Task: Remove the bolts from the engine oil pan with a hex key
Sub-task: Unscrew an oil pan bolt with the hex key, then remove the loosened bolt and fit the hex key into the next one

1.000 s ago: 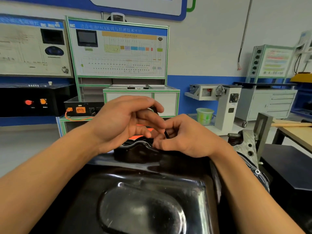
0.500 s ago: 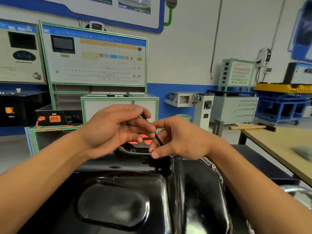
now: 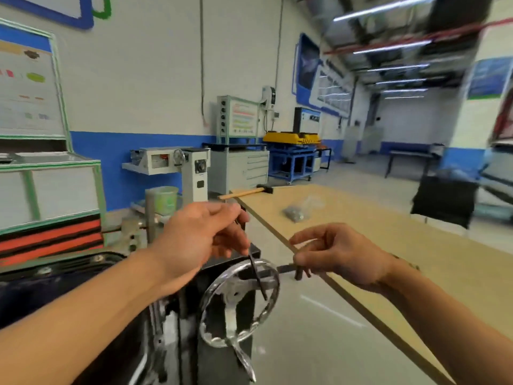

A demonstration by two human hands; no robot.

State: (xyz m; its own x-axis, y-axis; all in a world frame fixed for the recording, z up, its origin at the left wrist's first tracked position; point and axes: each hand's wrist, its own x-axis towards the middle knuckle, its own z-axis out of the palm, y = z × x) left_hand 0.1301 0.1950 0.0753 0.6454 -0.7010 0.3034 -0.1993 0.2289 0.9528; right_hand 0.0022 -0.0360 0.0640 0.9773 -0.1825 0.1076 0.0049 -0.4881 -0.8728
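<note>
Head view: the left hand (image 3: 200, 240) pinches the thin black hex key (image 3: 255, 270), which hangs down in front of a shiny handwheel (image 3: 231, 315). The right hand (image 3: 341, 254) pinches a small dark bolt (image 3: 298, 275) by the edge of the wooden table (image 3: 361, 218). The black oil pan (image 3: 33, 290) sits low on the left. A hammer (image 3: 244, 192) lies on the table.

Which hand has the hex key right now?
The left hand; the thin black hex key hangs from it. The right hand pinches only a short dark piece.
</note>
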